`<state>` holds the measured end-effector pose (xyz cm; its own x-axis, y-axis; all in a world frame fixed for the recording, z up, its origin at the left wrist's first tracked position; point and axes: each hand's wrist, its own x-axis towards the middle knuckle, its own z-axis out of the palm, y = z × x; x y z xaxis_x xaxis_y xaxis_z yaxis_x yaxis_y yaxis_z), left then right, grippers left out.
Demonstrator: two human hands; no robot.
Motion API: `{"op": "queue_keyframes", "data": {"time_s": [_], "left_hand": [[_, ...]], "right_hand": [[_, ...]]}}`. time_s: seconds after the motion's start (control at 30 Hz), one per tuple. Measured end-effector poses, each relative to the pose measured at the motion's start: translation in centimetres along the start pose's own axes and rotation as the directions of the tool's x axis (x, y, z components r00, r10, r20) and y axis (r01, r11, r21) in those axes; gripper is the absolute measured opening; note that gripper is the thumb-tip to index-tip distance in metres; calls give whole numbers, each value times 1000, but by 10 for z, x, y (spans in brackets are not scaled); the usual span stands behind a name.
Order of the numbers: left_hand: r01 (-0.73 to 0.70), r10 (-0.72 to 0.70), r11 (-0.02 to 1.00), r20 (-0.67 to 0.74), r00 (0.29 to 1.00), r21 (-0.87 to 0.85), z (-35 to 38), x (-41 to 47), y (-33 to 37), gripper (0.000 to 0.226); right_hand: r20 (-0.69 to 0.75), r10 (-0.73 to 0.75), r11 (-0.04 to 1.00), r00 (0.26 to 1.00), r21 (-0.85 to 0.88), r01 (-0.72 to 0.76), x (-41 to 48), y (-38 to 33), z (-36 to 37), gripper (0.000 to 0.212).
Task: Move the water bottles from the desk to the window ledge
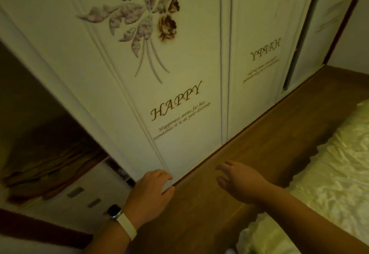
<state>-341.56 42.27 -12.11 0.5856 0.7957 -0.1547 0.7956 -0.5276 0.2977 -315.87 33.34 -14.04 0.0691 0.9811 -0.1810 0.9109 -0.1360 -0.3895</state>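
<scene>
No water bottle, desk or window ledge shows in the head view. My left hand (pixel 151 192) hangs low in the middle, fingers loosely curled and holding nothing; a watch with a white strap sits on its wrist. My right hand (pixel 237 180) is to its right, palm down, fingers spread, also holding nothing. Both hands hover over the wooden floor (pixel 259 134), just in front of the bottom edge of a white wardrobe door (pixel 139 94).
The wardrobe's sliding doors carry flower prints and the word HAPPY. Its left side stands open, showing folded fabric (pixel 46 164) on a shelf above white drawers (pixel 83 196). A bed with a shiny cream cover (pixel 329 174) fills the right.
</scene>
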Motion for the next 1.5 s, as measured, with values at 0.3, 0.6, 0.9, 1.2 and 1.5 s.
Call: {"op": "queue_keyframes", "data": {"time_s": [0.3,0.6,0.9,1.2,1.5], "left_hand": [[-235,231,971,95,968,34,-15,160,87,42],[-433,421,901,220,880,8,-6,296,164,63],[-543,518,840,325,791,-17,11,475,201,57],[-686,672,725,271,689,-53,-22,652,263,43],[-800,765,591,385,517,-100,6,723,365,47]], "right_hand": [[-111,186,981,976,75,-178,38,104,-72,48],[-60,466,878,883,153,-454,51,202,-95,48],[-8,641,758,767,163,-632,144,291,-130,47],[-141,742,670,655,183,-719,240,349,-224,32],[-178,857,515,483,269,-814,224,415,-260,39]]}}
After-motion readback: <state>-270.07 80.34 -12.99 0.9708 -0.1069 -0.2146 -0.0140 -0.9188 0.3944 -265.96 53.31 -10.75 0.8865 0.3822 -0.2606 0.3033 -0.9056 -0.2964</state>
